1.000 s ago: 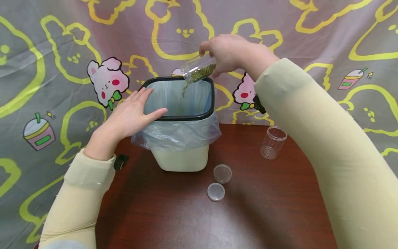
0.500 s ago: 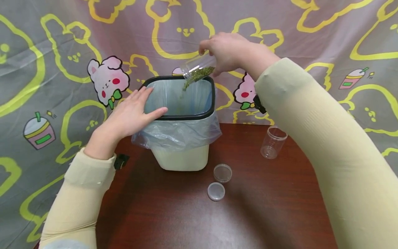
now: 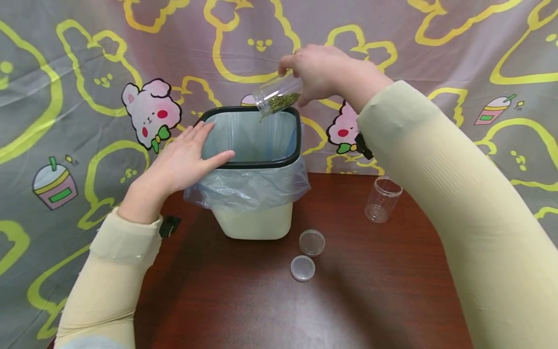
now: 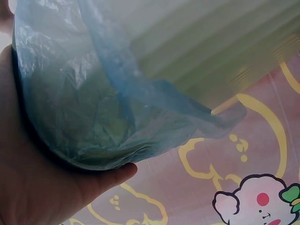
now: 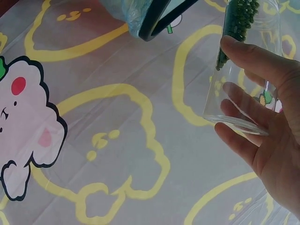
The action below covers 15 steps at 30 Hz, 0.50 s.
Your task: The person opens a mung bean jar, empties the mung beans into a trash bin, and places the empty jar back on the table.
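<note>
My right hand [image 3: 322, 72] grips a clear plastic jar [image 3: 273, 92], tilted mouth-down over the trash bin [image 3: 257, 225]. Small green beans [image 3: 284, 101] lie along the jar's lower side, and a few show at its mouth. In the right wrist view, the thumb and fingers wrap round the jar [image 5: 213, 93] near its base. My left hand [image 3: 178, 162] rests on the bin's black rim [image 3: 261, 165] at the left, fingers and thumb straight. A pale blue bag [image 3: 248, 189] lines the bin and folds over its rim; the left wrist view shows its outer folds [image 4: 70, 108].
On the brown table [image 3: 244, 300] stands a second clear jar [image 3: 382, 201], without a lid, at the right. A clear lid [image 3: 312, 243] and a whitish lid [image 3: 302, 268] lie in front of the bin. A patterned cloth [image 3: 192, 29] hangs behind.
The stream of beans from the jar's mouth has thinned to a few, and fewer beans remain in the jar. Both hands keep nearly the same place.
</note>
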### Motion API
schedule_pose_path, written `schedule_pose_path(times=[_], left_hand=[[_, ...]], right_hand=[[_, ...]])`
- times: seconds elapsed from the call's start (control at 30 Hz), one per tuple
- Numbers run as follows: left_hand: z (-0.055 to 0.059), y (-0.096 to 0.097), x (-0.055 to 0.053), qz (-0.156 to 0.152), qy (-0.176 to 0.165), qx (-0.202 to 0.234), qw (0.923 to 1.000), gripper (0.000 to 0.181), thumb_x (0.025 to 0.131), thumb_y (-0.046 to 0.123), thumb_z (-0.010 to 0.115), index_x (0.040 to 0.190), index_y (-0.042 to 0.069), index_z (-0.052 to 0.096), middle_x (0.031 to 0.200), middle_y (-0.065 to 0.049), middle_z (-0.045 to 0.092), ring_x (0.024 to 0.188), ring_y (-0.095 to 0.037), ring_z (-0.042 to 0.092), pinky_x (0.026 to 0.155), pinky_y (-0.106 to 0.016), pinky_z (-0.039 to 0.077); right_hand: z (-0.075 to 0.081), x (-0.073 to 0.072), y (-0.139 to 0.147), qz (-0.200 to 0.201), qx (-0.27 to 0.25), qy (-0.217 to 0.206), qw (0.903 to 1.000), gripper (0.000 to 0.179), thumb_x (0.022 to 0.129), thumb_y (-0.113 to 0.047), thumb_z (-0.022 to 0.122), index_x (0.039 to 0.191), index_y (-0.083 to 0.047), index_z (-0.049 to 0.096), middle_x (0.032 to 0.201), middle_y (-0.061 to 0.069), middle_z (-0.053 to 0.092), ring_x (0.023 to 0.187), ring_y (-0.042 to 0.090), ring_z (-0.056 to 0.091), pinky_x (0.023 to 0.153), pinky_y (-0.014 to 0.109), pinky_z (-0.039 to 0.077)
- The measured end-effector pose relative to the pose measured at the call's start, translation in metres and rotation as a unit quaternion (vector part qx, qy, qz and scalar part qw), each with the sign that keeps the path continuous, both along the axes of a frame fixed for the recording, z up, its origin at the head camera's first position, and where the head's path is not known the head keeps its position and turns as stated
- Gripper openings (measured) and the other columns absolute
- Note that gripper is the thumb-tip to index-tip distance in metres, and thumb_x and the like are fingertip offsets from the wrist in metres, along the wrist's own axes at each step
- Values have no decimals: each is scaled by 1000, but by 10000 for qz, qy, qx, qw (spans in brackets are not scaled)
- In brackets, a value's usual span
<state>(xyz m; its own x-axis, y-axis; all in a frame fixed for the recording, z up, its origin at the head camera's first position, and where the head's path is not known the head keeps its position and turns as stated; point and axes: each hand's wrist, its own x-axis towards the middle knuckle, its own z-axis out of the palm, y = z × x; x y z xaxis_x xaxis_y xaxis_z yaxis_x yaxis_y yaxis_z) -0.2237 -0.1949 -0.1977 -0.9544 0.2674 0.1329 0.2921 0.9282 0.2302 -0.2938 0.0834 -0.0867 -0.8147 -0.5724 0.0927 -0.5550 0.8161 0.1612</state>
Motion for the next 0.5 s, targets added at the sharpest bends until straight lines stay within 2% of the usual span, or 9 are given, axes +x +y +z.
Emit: schedule_pose_path(times=[0.17,0.4,0.5], left_hand=[[0,0,0,-1,-18,9,10000,98,87,76,38,157,11,13,160,-18,10,145,-40,6,111,-63,7],[-1,0,0,3,-23,7,10000,98,87,76,38,157,11,13,160,-18,11,145,-40,6,111,-64,8],[0,0,0,4,-29,15,10000,98,87,76,39,157,11,13,160,-19,10,145,-39,6,111,-64,8]], right_hand=[[1,2,1,-37,-2,18,10000,67,84,-19,76,143,-10,43,133,21,50,122,41,41,95,55,39],[11,7,0,-57,-109,302,9995,66,85,-15,75,143,-9,43,135,22,49,124,40,39,98,55,37],[12,8,-2,-62,-59,275,9996,67,85,-15,74,144,-10,43,136,22,48,123,40,40,99,55,38]])
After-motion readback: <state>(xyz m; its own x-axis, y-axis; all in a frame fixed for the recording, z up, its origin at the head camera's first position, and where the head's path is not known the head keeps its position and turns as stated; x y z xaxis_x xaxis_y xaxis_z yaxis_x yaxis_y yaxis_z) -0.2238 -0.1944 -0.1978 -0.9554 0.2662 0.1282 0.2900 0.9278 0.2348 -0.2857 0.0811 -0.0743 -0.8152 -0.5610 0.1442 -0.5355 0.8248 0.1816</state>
